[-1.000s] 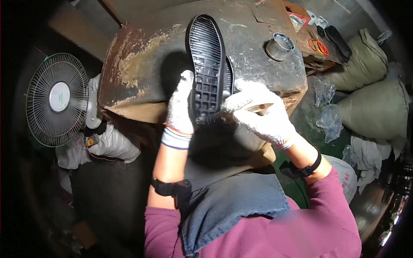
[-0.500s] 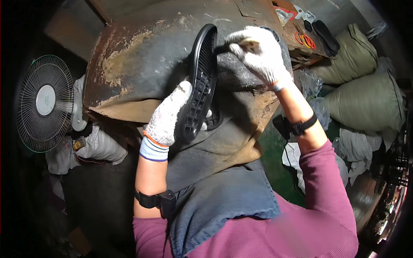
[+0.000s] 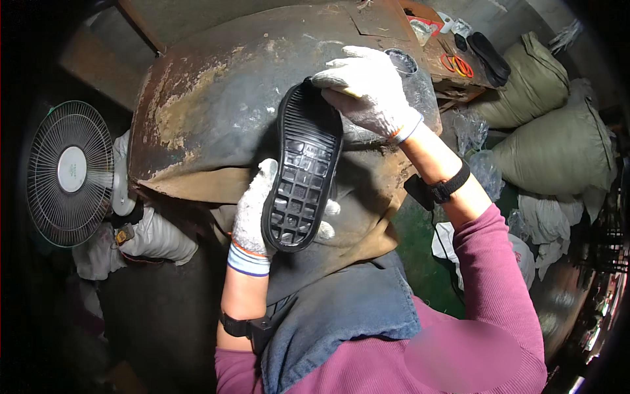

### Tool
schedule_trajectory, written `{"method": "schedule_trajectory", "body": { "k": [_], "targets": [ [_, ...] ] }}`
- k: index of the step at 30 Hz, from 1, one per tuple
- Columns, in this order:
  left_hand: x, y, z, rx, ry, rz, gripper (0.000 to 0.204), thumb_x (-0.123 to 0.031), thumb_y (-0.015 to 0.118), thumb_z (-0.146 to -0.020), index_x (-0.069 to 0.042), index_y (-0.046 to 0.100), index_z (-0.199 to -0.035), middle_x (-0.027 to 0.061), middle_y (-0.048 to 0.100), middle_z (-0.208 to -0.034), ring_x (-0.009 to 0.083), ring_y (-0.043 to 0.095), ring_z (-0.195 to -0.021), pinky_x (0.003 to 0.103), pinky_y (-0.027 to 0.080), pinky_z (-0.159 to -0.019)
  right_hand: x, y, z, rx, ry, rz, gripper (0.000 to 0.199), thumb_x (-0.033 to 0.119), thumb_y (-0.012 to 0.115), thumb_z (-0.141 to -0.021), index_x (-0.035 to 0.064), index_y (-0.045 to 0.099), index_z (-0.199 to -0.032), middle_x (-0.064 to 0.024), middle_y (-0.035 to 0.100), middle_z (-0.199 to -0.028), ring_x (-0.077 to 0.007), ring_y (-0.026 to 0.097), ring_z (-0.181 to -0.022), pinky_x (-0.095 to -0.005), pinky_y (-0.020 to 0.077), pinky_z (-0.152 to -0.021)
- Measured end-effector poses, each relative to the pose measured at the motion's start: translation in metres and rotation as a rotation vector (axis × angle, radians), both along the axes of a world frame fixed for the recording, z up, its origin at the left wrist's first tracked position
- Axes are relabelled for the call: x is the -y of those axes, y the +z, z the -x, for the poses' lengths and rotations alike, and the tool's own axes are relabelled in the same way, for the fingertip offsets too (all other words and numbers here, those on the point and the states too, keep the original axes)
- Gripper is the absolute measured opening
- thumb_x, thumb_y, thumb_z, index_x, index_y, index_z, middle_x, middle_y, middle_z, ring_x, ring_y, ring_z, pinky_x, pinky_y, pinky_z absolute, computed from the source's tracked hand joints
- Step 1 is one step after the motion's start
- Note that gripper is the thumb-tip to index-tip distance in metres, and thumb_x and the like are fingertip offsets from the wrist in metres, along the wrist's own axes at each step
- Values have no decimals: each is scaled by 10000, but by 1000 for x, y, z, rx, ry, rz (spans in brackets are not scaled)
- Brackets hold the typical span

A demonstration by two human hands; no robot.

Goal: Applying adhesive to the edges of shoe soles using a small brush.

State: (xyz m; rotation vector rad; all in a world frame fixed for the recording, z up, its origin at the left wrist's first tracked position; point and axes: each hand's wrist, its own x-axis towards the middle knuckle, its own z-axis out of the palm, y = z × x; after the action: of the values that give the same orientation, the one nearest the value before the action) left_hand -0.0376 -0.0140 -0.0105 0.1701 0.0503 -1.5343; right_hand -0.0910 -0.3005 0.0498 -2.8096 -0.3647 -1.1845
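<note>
A black shoe sole (image 3: 303, 172), its ribbed and gridded face turned up, is held above the table's near edge. My left hand (image 3: 252, 213), in a white knit glove, is closed round its heel end; the fingertips show past the right side. At the toe end, my right hand (image 3: 371, 95), gloved too, is closed with its fingers against the rim. A small yellowish bit shows between those fingers, likely part of a slim tool; the rest is hidden. Just beyond the right hand stands a small round container (image 3: 401, 61).
The worn table (image 3: 216, 98) has peeling patches and a brown cloth flap at its front. A fan (image 3: 71, 169) stands at left. Orange-handled scissors (image 3: 457, 65) and another dark sole (image 3: 489, 59) lie at back right, near stuffed green sacks (image 3: 548, 157).
The sole has turned so its gridded face shows fully, and it has come lower. My right hand has moved slightly left onto the toe rim; the dark tip seen before is now hidden.
</note>
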Motion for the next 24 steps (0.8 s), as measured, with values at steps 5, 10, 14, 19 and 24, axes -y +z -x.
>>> {"method": "schedule_trajectory", "body": {
  "k": [5,10,14,19,24],
  "targets": [
    [6,-6,-2,-136,36,158,736,-527,333,-1116,-19,265,-1643,312,354,-1631,652,546,-1256,834,487,-912,-18,-22,-8,125,4,-45,219,258,778,-877,175,802,-1078,-54,770,-980,-273,722,-951,-426,513,-1035],
    [0,-19,-6,-158,36,187,775,-557,367,-1101,-26,246,-1652,300,341,-1644,643,532,-1282,833,465,-953,-22,-45,12,77,-114,-533,226,196,771,-898,126,797,-1111,-81,788,-1106,-252,737,-967,-348,557,-949],
    [1,-24,-7,-151,-1,170,779,-565,368,-1098,-31,248,-1653,298,348,-1642,637,553,-1258,817,485,-936,-43,-55,9,-96,17,-1116,214,137,750,-910,86,789,-1115,-79,784,-1057,-201,717,-999,-337,565,-918],
    [-10,-33,-9,-73,127,70,718,-567,373,-1094,-64,389,-1607,234,412,-1627,602,601,-1194,755,531,-913,-68,-42,20,-101,126,-683,198,196,747,-918,94,792,-1082,-86,767,-1126,-262,695,-1065,-395,532,-1006],
    [6,-23,-5,-113,32,226,755,-547,390,-1099,-46,273,-1651,280,376,-1632,584,585,-1251,738,529,-943,-28,-46,-1,-179,89,-1220,201,123,741,-936,42,771,-1118,-69,761,-1124,-159,712,-1011,-316,564,-929]
  ]
}}
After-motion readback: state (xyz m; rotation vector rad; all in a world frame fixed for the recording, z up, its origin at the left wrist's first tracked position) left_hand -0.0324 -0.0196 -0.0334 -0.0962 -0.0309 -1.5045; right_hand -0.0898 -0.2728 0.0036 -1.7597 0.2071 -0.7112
